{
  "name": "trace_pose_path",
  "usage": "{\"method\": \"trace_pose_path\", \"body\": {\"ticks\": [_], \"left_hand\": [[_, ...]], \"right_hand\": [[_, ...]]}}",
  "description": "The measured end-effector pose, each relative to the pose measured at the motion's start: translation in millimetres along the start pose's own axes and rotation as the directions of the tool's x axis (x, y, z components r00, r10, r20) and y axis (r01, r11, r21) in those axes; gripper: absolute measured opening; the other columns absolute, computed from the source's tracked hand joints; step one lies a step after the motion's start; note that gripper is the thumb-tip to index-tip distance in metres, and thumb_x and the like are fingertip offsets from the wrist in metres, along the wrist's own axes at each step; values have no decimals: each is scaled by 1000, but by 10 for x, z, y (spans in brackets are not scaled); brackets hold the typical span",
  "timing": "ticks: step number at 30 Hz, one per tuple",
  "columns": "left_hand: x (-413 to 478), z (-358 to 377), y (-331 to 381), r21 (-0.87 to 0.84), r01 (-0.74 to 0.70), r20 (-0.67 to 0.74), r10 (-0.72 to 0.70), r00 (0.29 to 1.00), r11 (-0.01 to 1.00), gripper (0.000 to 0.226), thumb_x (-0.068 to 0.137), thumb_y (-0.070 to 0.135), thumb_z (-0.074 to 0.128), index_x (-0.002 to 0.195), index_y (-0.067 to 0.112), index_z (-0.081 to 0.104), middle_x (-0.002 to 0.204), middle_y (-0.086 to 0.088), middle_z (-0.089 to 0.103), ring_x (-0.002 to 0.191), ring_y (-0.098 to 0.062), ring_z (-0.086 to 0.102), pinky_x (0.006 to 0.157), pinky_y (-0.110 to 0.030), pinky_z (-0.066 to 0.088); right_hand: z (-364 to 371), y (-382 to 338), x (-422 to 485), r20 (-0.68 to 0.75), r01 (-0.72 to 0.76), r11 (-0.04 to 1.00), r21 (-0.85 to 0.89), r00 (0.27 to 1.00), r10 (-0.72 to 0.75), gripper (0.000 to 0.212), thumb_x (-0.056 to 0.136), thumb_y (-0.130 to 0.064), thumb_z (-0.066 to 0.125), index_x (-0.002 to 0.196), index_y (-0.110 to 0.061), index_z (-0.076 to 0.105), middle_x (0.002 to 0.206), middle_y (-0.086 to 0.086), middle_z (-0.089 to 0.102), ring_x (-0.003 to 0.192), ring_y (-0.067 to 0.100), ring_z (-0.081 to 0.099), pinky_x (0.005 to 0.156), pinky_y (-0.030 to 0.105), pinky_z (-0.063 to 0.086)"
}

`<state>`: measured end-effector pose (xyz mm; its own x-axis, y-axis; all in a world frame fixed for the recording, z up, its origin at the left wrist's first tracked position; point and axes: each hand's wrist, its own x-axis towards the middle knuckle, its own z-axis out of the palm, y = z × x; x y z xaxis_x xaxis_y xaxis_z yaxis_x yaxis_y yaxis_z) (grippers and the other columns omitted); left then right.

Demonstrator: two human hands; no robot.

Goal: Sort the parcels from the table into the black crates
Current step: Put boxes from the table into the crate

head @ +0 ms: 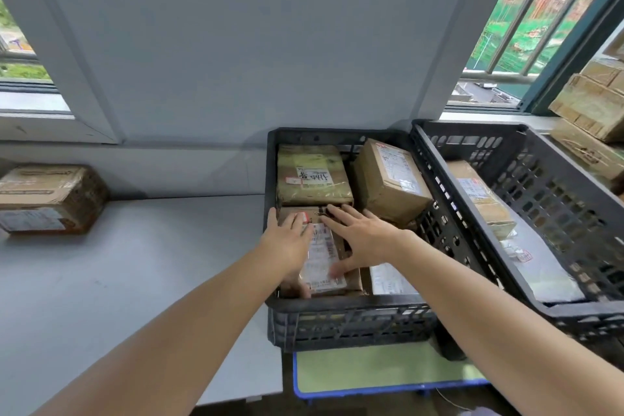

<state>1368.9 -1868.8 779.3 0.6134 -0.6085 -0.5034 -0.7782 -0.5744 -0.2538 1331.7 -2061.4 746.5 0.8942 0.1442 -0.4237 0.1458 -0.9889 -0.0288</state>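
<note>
The left hand (287,241) and right hand (366,240) laid straight, spread fingers (339,217) on a parcel (322,263) inside the black crate (337,312). Far left of the fingers, one box (50,197) lay unsorted on the table (141,273)

labelled parcel (324,257): partly covered, print unreadable | stacked boxes (594,101): cut off right

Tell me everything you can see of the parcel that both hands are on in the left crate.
The parcel is a brown cardboard box, glossy as if taped, with a white printed label and a red mark on top. It lies flat in the near left corner of the left black crate, against a labelled parcel behind it. The left hand and right hand rest on it with fingers straight, the right thumb on the label.
</note>
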Motion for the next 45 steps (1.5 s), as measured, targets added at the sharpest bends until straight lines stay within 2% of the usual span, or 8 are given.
{"method": "trace_pose_path", "body": {"ticks": [4, 11, 17, 22, 25, 30, 36, 45], "left_hand": [[62, -9, 155, 116, 45, 53, -51, 997, 992, 104, 92, 48, 64, 158, 10, -6, 165, -18, -7, 153, -31, -3, 114, -70, -2], [40, -34, 11, 113, 31, -13, -30, 999, 993, 108, 89, 50, 66, 156, 3, -5, 165, -18, -4, 152, -32, -1, 120, -60, 3], [198, 97, 136, 184, 63, 56, -74, 996, 981, 82, 104, 35, 43, 155, 1, -12, 163, -22, -11, 152, -37, -5, 120, -60, -1], [106, -42, 36, 205, 18, -33, -11, 999, 979, 135, 67, 82, 63, 155, 0, 1, 163, -23, 3, 150, -39, 6, 118, -63, 11], [96, -110, -154, 160, 51, -161, -25, 987, 986, 146, 60, 87, 61, 155, 0, -7, 163, -23, -9, 151, -38, -7, 118, -64, 9], [282, -23, -297, 72, 77, -122, -67, 990, 994, 140, 63, 83, 65, 157, 9, -9, 164, -16, -16, 151, -33, -12, 119, -62, 6], [326, 19, -104, 148, 164, -47, -158, 986, 975, 135, 68, 80, 65, 157, 15, -12, 162, -19, -18, 151, -36, -12, 118, -64, 1], [-284, -55, -524, -9, 277, -288, -267, 919, 961, 107, 84, 84, 32, 158, 16, -8, 166, -12, -6, 152, -34, -5, 116, -64, 4]], "right_hand": [[205, -28, 57, 25, -42, 999, -3, 999, 42, 123, 69, -87, 55, 157, -31, -12, 163, -7, -20, 151, 22, -16, 120, 52, 0], [111, 83, -15, 19, -27, 998, -62, 999, 29, 131, 63, -87, 60, 156, -32, -14, 163, -3, -23, 151, 20, -17, 122, 56, 0], [255, 27, 94, 40, -36, 998, -52, 998, 38, 133, 62, -85, 64, 156, -31, -13, 164, -1, -21, 152, 23, -13, 120, 52, 1], [134, 108, -94, -106, -21, 1000, 17, 994, 23, 122, 67, -81, 64, 156, -39, -8, 165, -6, -16, 152, 20, -13, 119, 57, 1], [12, 143, -147, -193, -81, 996, 22, 978, 84, 124, 67, -84, 60, 155, -36, -12, 164, -5, -19, 151, 22, -16, 118, 59, 0], [-22, 83, 20, -121, -134, 982, -134, 986, 118, 125, 70, -83, 60, 157, -26, -11, 165, 1, -16, 151, 25, -15, 116, 65, 0], [53, 29, 91, -110, -172, 959, -224, 982, 151, 125, 70, -83, 58, 157, -26, -9, 165, 4, -15, 152, 27, -11, 116, 66, 3], [-435, -191, -174, -256, -158, 977, -146, 960, 117, 97, 86, -77, 43, 158, -29, -4, 166, 1, -10, 152, 28, -9, 118, 61, 1]]}}
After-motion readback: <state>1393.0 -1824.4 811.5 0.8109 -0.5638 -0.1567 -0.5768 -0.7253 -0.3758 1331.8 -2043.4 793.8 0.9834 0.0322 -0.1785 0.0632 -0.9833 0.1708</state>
